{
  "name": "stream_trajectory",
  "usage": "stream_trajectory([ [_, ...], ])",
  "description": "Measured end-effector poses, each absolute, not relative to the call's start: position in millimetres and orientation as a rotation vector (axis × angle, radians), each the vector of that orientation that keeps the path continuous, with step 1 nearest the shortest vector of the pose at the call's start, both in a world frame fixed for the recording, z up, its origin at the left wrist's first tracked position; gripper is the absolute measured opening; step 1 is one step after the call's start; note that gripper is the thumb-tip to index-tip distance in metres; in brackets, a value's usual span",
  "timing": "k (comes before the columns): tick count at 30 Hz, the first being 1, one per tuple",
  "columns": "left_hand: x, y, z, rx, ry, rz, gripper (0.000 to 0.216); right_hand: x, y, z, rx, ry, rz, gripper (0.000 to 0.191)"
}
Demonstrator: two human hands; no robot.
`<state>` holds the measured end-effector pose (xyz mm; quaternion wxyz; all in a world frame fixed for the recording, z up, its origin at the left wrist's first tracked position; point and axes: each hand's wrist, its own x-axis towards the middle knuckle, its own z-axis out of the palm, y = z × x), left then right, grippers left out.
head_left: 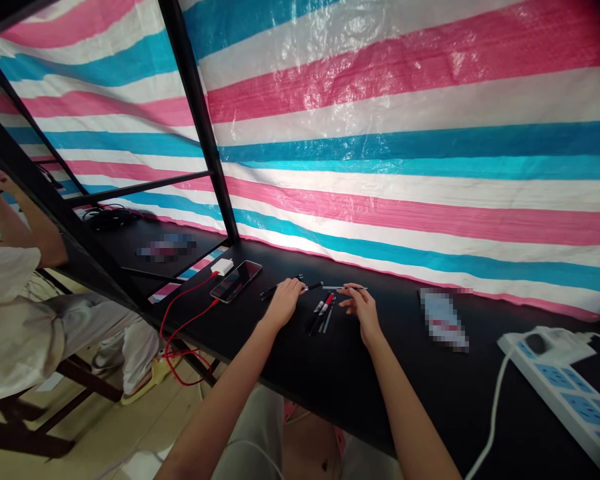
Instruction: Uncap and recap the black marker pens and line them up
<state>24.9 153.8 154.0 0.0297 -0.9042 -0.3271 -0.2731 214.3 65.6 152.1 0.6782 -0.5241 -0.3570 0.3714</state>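
Note:
My left hand (286, 299) rests low over the black table, its fingers closed round a black pen (314, 286) whose end points right. Opposite it, my right hand (361, 308) pinches a thin, pale stick like a pen refill (333, 287), held level with its left tip close to the pen's end; whether the two touch I cannot tell. Between my hands lies a small group of pens, among them a red-and-white one (327, 303) and black ones, with slim refills (328, 319) beside them. More dark pens (269, 292) lie just left of my left hand, partly hidden by it.
A phone (236, 281) lies to the left, near a white charger (222, 267) with a red cable (177, 295). On the right are a blurred packet (443, 320) and a white power strip (555, 387). A black frame post (200, 120) and striped sheeting stand behind. Another person sits at left.

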Motion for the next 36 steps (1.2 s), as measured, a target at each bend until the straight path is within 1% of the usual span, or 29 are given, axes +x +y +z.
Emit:
stream_trajectory([
  [6, 26.2, 151.2, 157.4, -2.807, -0.955, -0.787, 0.023, 218.9, 63.5, 154.1, -1.154, -0.758, 0.845, 0.032],
  [16, 25.6, 148.8, 159.0, -2.835, -0.93, -0.809, 0.024, 221.4, 63.7, 152.0, -1.179, -0.7, 0.818, 0.033],
  [21, 25.2, 148.3, 160.6, -2.855, -0.909, -0.84, 0.021, 222.5, 65.1, 151.3, -1.153, -0.743, 0.844, 0.031],
  [32, 25.9, 147.8, 160.3, -2.823, -0.919, -0.832, 0.021, 221.7, 66.1, 152.8, -1.22, -0.843, 0.784, 0.031],
  [36, 26.9, 148.0, 159.5, -2.814, -0.943, -0.812, 0.02, 216.7, 67.5, 152.8, -1.225, -0.969, 0.807, 0.037],
])
